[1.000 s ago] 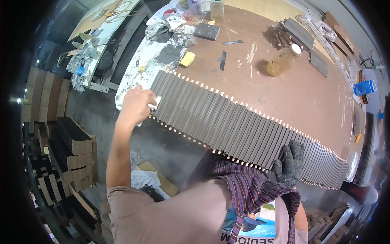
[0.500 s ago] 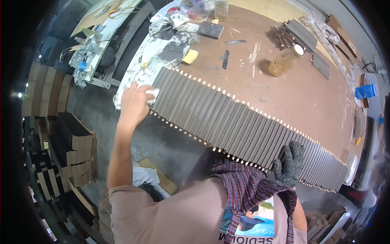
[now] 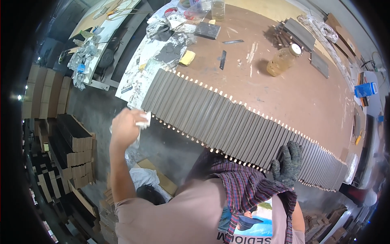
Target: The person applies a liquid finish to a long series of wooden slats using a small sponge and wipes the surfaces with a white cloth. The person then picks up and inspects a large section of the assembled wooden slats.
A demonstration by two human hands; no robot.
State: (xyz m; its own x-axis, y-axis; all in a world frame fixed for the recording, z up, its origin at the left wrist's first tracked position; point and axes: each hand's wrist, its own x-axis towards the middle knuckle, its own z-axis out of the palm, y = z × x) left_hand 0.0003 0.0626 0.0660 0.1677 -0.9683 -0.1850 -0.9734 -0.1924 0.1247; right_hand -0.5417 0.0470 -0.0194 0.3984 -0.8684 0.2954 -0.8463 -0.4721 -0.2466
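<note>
Big brown workbench (image 3: pixel 308 93) up top, with the long row of dark slats (image 3: pixel 239 130) running 10 to 4 o'clock across it. My gloved right hand (image 3: pixel 287 162) lies flat, fingers released, on the slats. Left hand (image 3: pixel 126 127), clenched on a white rag (image 3: pixel 143 120), has slid off the row's 9 o'clock end since half a second ago.

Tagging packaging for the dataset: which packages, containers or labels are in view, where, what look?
Glass jar: far side of the table, squat, amber contents, white lid.
Blue box: table's right edge, small, blue with white.
Clear cup: far table edge, tall, transparent.
Cardboard cartons: floor at left, stacked, brown and dark.
</note>
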